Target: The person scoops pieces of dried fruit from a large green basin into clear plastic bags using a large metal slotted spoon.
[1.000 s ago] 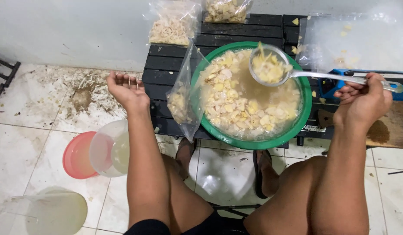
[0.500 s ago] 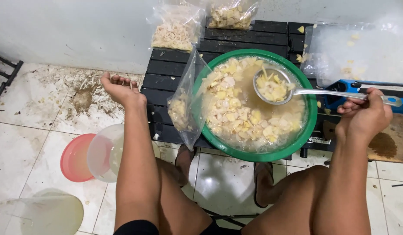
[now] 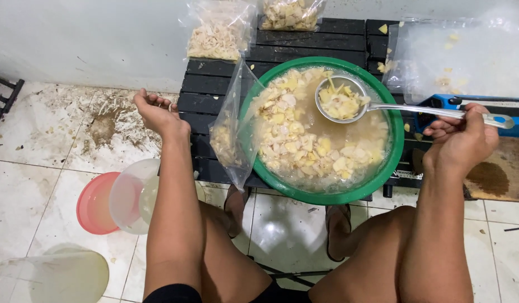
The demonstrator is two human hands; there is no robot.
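Observation:
My right hand (image 3: pixel 458 140) grips the handle of a metal ladle (image 3: pixel 341 101) whose bowl, full of pale yellow chunks, rests over a green basin (image 3: pixel 397 140). The basin holds cloudy liquid and many chopped pieces. It sits on a low black slatted table (image 3: pixel 214 101). My left hand (image 3: pixel 155 112) hangs palm up, fingers apart, holding nothing, left of the table. A clear plastic bag (image 3: pixel 231 140) with some pieces in it leans against the basin's left rim, between my left hand and the basin.
Two filled plastic bags (image 3: pixel 217 33) (image 3: pixel 290 12) lie at the table's far edge. An empty clear bag (image 3: pixel 467 56) lies right, above a blue tool (image 3: pixel 439 104). A clear bowl (image 3: pixel 133 196), red lid (image 3: pixel 94 205) and a container (image 3: pixel 63 275) stand on the dirty tiled floor.
The ladle has come down and left from the basin's far right rim to over the liquid. My left hand stayed open beside the table.

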